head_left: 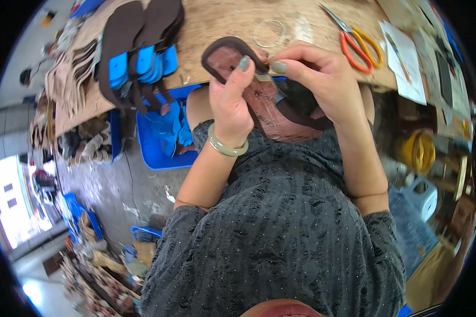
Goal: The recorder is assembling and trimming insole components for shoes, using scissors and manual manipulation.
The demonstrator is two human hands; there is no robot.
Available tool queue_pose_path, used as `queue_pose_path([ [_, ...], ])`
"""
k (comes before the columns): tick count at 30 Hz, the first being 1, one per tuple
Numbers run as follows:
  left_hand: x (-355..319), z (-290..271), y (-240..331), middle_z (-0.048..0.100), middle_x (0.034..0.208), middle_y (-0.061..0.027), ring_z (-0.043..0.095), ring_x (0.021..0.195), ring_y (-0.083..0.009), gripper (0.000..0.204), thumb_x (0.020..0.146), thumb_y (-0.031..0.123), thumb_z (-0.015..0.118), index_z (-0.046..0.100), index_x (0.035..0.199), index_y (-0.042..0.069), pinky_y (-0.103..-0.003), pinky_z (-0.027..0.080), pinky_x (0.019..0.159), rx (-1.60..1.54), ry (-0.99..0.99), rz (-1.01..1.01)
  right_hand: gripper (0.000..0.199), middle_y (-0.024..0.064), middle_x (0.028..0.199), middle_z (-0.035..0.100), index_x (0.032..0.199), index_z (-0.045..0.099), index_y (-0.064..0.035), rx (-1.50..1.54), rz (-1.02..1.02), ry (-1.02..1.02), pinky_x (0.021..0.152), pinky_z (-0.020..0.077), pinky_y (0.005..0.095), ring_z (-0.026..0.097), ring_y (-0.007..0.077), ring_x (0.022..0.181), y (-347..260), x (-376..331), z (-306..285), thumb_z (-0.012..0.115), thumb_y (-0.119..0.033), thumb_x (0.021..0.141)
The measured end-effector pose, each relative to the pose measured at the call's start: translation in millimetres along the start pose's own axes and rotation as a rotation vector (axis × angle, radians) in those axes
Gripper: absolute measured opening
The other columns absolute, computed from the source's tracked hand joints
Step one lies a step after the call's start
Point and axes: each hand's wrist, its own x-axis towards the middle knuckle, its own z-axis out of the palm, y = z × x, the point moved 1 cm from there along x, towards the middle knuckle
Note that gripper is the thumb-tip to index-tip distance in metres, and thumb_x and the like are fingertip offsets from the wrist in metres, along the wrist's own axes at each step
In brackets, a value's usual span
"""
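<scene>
A shoe sole piece (288,119) with a dark brown rim and a pinkish-red face hangs over the table's front edge, tilted toward me. My left hand (230,103) is closed round its upper end, thumb pressed on the reddish face. At the sole's right edge, my right hand (322,79) is closed in a pinch, thumb against forefinger. Whatever lies between those fingertips is too small to make out. A dark strap or band (299,113) crosses the lower part of the sole piece. On the table beyond lies a loop of thin pale cord (269,33).
Scissors (357,47) with red and yellow handles lie right on the wooden table (222,21). Beyond them are white paper (404,66) and a pen (399,58). Stacked dark soles (121,31) with blue pieces stand left. Below is a blue bin (164,161); a yellow bucket (420,153) is right.
</scene>
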Motion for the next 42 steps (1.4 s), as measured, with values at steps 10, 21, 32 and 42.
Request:
queue_pose_path([
  [10, -18, 12, -12, 0.064, 0.093, -0.0046, 0.059, 0.083, -0.0105, 0.018, 0.092, 0.014, 0.055, 0.06, 0.102, 0.0, -0.025, 0.047, 0.076, -0.081, -0.047, -0.069, 0.018, 0.0023, 0.075, 0.067, 0.09, 0.071, -0.0009, -0.044, 0.001, 0.071, 0.064, 0.0473, 0.0205, 0.059, 0.0056, 0.07, -2, -25, -7, 0.07, -0.016, 0.081],
  [21, -24, 9, -4, 0.06, 0.097, -0.0081, 0.055, 0.088, -0.0134, 0.02, 0.093, 0.018, 0.051, 0.057, 0.1, 0.001, -0.026, 0.044, 0.078, -0.072, -0.057, -0.093, 0.015, 0.0015, 0.07, 0.065, 0.086, 0.073, -0.0039, -0.105, -0.038, 0.012, 0.06, 0.0456, 0.0217, 0.056, 0.0058, 0.064, -4, -32, -5, 0.07, -0.017, 0.08],
  [32, -33, 25, -5, 0.058, 0.082, 0.0005, 0.054, 0.074, -0.0059, 0.01, 0.093, 0.012, 0.054, 0.057, 0.095, 0.003, -0.022, 0.045, 0.066, -0.061, -0.019, -0.121, 0.013, 0.0111, 0.068, 0.06, 0.081, 0.07, -0.003, -0.401, -0.263, 0.163, 0.057, 0.0464, 0.031, 0.059, 0.0241, 0.06, -10, -46, 1, 0.07, -0.016, 0.077],
  [42, -28, 13, -29, 0.063, 0.097, -0.0057, 0.06, 0.092, -0.0151, 0.021, 0.096, 0.018, 0.049, 0.058, 0.106, 0.002, -0.031, 0.048, 0.083, -0.1, -0.011, -0.235, 0.029, 0.0005, 0.08, 0.064, 0.091, 0.068, -0.0007, 0.067, 0.178, -0.002, 0.071, 0.0453, 0.0232, 0.055, 0.0076, 0.072, 27, -39, -14, 0.06, -0.029, 0.091],
])
